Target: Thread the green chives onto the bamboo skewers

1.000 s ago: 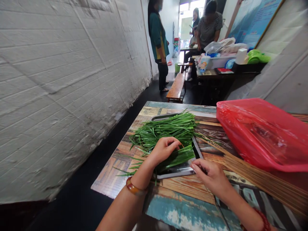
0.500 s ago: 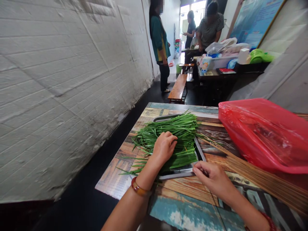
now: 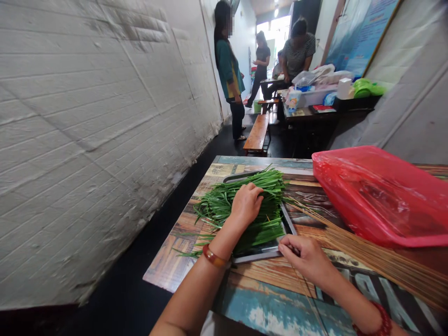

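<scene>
a red plastic bag [image 3: 381,196] lies on my painted table [image 3: 266,303]. white brick wall [image 3: 87,140] on my left. ahead stand a wooden bench [image 3: 258,132], a cluttered far table [image 3: 315,109] and three people [image 3: 227,65].

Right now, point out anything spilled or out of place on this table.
A few green chive leaves lie loose on the table, off the left end of the metal tray that holds the main pile. The left hand rests on that pile. Nothing else stands out.
</scene>
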### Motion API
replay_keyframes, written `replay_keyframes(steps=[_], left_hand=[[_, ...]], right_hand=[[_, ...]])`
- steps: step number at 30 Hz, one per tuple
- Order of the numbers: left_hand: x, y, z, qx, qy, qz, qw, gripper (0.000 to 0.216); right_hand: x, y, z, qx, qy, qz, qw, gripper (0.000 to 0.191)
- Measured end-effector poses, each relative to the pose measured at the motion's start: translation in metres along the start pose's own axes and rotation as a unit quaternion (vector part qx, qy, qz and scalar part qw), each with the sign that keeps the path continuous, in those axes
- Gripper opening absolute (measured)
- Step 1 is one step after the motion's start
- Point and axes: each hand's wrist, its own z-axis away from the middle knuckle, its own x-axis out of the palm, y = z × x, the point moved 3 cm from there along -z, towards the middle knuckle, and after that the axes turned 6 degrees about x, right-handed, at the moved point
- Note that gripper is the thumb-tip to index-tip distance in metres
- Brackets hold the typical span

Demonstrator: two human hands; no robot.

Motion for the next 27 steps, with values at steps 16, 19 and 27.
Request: replay_keyframes(steps=[16, 19, 27], left_hand=[[-0.006, 0.005, 0.013, 0.066, -0.09, -0.099, 0.989, 0.023], [-0.009, 0.004, 0.028, 0.04, -0.07, -0.03, 0.996, 0.017], [-0.002, -0.002, 0.034, -0.056, 0.045, 0.212, 0.975, 0.008]], right_hand=[[-0.001, -0.002, 0.0, -0.003, 0.007, -0.005, 1.0, 0.024], [0.0, -0.001, 0.0, -0.005, 0.001, -0.001, 1.0, 0.025], [0.0, 0.003, 0.001, 0.001, 0.013, -0.012, 1.0, 0.025]])
